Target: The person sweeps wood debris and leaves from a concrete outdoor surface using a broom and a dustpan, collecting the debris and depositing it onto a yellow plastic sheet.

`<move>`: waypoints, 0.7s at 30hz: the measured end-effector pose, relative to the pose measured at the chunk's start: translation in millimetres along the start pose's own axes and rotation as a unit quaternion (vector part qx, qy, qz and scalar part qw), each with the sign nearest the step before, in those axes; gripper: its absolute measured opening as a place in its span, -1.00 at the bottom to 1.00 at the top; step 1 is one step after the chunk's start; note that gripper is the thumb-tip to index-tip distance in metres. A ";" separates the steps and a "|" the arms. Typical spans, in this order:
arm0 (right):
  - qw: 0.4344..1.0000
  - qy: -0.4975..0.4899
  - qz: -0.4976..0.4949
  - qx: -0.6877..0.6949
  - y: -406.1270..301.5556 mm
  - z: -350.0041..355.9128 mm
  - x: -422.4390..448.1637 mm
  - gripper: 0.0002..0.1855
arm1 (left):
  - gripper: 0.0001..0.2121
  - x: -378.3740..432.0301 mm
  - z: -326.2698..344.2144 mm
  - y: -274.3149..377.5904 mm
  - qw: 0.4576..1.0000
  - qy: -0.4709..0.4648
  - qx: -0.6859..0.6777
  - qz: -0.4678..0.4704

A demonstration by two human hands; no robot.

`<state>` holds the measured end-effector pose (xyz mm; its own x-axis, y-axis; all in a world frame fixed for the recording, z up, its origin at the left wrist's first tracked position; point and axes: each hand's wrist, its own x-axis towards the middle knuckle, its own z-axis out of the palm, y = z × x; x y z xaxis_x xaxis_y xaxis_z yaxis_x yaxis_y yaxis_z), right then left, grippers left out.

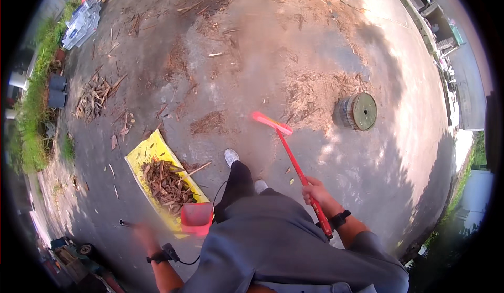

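Note:
My right hand (pixel 316 193) is closed around the red handle of a broom (pixel 293 155); its pink-red head (pixel 271 123) is ahead of my feet, beside scattered wood debris (pixel 305 96). My left hand (pixel 145 236), blurred by motion, is at the lower left by a dark tube end (pixel 125 223); its grip is unclear. A red dustpan (pixel 195 216) is over the near end of a yellow sheet (pixel 157 141). Wood and bark scraps (pixel 167 184) are heaped on that sheet.
A round metal can (pixel 364 112) stands on the concrete at right. Another pile of wood scraps (pixel 96 96) lies at left, near dark plant pots (pixel 57 92). A wheeled cart (pixel 84 253) is at the lower left, and clear plastic items (pixel 82 23) are at the upper left.

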<state>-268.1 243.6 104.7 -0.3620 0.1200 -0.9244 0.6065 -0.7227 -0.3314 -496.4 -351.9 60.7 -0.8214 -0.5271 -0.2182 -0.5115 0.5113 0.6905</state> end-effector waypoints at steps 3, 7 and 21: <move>0.998 0.028 -0.020 0.055 -20.9 24.2 6.0 -0.52 | -0.79 34.9 30.1 57.9 0.996 -0.037 0.038 0.070; 0.984 0.065 -0.039 0.160 -38.2 40.2 24.9 -0.58 | -0.78 49.1 78.3 168.5 0.988 -0.117 0.030 0.093; 0.955 0.065 -0.093 0.273 -178.7 76.7 108.7 -0.69 | -0.73 73.5 218.4 334.8 0.959 -0.223 -0.078 0.157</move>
<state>-470.1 333.6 78.0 -0.3152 0.3393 -0.8863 0.0681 -0.9234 -0.3778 -783.1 -71.1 125.2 -0.9726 -0.0032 -0.2325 -0.2065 0.4711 0.8576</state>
